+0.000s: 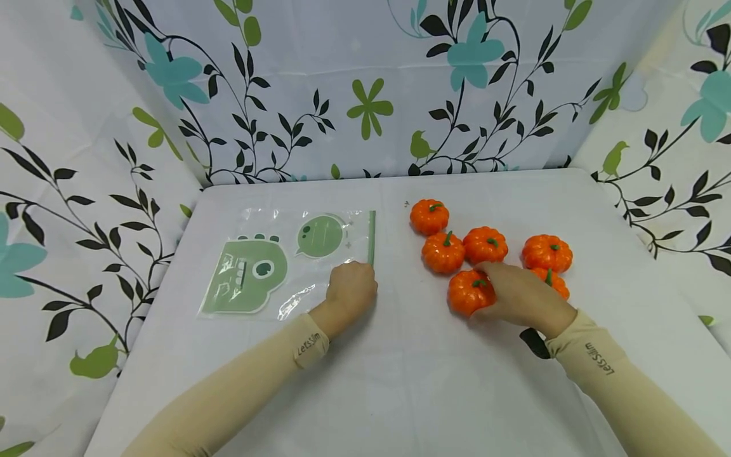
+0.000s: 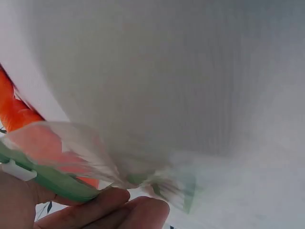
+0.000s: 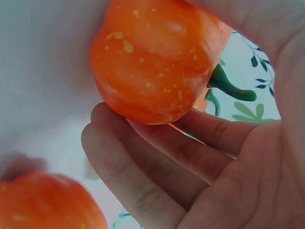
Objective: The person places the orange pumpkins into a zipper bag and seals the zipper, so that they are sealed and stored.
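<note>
- We see the left hand (image 1: 351, 293) pinch the clear bag (image 1: 291, 270) by its green strip (image 1: 372, 235), mostly centre-left.
- The right hand (image 1: 516, 295) has fingers curled round a pumpkin (image 1: 469, 293), right of centre.
- Nearby sit five other pumpkins (image 1: 443, 254), we think, one half-hidden.

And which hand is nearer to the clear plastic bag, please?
Left. The left hand grips the plastic bag at its green-edged side; the right hand is away to the bag's right, holding an orange pumpkin.
</note>
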Demonstrator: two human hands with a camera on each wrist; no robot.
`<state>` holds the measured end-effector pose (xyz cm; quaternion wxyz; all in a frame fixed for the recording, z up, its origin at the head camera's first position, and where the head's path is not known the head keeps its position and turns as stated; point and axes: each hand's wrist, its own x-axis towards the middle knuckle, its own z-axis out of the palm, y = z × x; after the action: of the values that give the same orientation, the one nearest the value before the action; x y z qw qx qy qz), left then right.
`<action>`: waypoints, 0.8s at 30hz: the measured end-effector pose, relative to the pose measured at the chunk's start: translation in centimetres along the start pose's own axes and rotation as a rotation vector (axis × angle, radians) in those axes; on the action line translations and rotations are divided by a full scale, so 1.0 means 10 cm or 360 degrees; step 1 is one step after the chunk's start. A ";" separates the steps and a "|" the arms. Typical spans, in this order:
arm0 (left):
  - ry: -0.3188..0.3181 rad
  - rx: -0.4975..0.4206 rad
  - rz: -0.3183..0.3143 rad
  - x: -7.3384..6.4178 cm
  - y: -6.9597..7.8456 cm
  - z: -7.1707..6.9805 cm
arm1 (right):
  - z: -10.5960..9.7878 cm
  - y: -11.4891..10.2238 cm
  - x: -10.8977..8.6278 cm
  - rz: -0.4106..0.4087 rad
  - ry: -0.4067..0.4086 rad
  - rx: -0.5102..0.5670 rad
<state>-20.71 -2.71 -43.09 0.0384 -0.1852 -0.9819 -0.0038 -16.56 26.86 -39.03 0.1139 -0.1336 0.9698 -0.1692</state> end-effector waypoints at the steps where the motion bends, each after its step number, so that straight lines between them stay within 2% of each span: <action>1: 0.0009 -0.0007 -0.0003 0.00 -0.02 -0.01 | 0.00 -0.02 0.00 -0.0006 -0.0003 0.0011; 5: 0.0050 0.0028 0.0000 -0.02 -0.09 -0.09 | 0.00 -0.10 0.01 -0.0061 -0.0016 0.0054; 9: 0.0172 0.0105 0.0022 -0.05 -0.14 -0.16 | 0.01 -0.17 0.04 -0.0148 -0.0023 0.0142; 14: 0.0458 0.0100 0.0104 -0.11 -0.17 -0.20 | 0.04 -0.30 0.14 -0.0224 -0.0044 0.0335; 18: 0.0654 0.0063 0.0154 -0.14 -0.18 -0.22 | 0.06 -0.48 0.24 -0.0212 -0.0010 0.0486; 20: 0.0701 0.0045 0.0169 -0.16 -0.19 -0.23 | 0.06 -0.58 0.29 -0.0181 0.0030 0.0543; 24: 0.0724 0.0023 0.0175 -0.21 -0.20 -0.25 | 0.07 -0.76 0.41 -0.0131 0.0117 0.0675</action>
<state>-19.33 -5.35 -40.71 0.2602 -0.2326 -0.9364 -0.0364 -18.52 18.55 -37.71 0.0971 -0.1399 0.9097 -0.3788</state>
